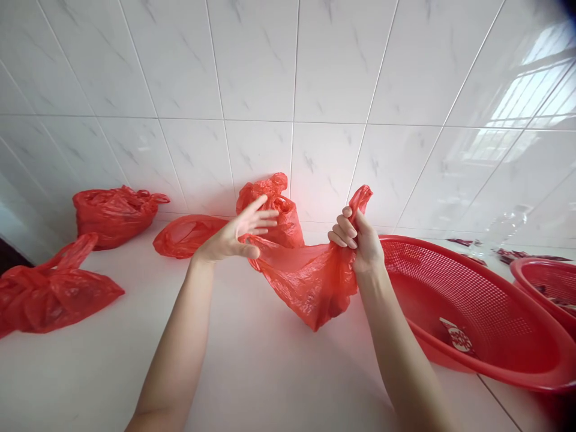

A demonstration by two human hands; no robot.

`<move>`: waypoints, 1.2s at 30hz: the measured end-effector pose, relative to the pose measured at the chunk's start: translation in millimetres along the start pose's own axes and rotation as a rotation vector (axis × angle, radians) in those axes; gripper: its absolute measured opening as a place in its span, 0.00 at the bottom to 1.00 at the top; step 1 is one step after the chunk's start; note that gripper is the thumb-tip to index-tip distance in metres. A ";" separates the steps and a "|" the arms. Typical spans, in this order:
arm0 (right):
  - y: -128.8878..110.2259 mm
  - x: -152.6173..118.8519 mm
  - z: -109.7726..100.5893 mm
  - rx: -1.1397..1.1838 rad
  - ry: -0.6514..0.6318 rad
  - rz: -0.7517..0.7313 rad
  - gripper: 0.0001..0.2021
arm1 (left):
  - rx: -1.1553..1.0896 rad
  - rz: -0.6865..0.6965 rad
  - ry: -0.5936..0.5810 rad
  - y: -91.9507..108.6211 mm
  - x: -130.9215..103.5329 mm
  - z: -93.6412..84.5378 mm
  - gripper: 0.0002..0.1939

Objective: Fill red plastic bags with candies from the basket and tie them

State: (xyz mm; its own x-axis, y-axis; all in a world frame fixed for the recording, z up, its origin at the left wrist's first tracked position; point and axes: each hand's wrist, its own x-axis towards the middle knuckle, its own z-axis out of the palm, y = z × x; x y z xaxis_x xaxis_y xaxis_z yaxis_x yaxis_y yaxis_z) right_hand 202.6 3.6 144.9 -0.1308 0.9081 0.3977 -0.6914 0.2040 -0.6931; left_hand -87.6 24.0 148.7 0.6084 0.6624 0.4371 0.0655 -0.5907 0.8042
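My right hand (357, 240) is closed around the bunched top of a red plastic bag (310, 282), a twist of it sticking up above the fist. The bag hangs over the white surface, its loose side stretching left toward my left hand (240, 231). That hand is open, fingers spread, and the bag's edge passes by its thumb; whether they touch I cannot tell. Behind it, against the wall, stands a full, tied red bag (288, 222), partly hidden by my fingers. A flatter red bag (184, 235) lies left of my left wrist.
Two more filled red bags, one by the wall (112, 219) and one nearer (58, 294), are at the left. A large red basket (468, 294) on the right holds a small patterned piece (459, 337). Beyond it are a second red basket (544, 270) and a clear plastic bottle (506, 228).
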 end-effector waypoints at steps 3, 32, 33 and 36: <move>-0.1 2.2 -0.4 0.078 0.040 -0.002 0.11 | 0.016 -0.112 -0.279 -8.2 -7.1 -8.9 0.60; 29.4 -4.7 12.5 -0.830 -0.148 0.329 0.20 | 0.146 0.091 0.319 6.5 31.7 67.0 0.10; 30.0 -5.7 13.6 -0.847 -0.161 0.333 0.19 | 0.168 0.090 0.323 6.8 32.1 68.7 0.10; 26.7 -8.4 15.3 -0.878 -0.231 0.332 0.15 | 0.188 0.065 0.317 7.0 32.1 70.9 0.10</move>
State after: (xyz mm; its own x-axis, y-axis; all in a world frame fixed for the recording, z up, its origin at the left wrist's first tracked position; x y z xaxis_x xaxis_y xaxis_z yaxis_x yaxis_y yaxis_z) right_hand 174.4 -4.2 132.3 -0.4249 0.8936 0.1445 0.1707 0.2358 -0.9567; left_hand -11.6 8.5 139.9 0.3425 0.7133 0.6116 0.1971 -0.6910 0.6955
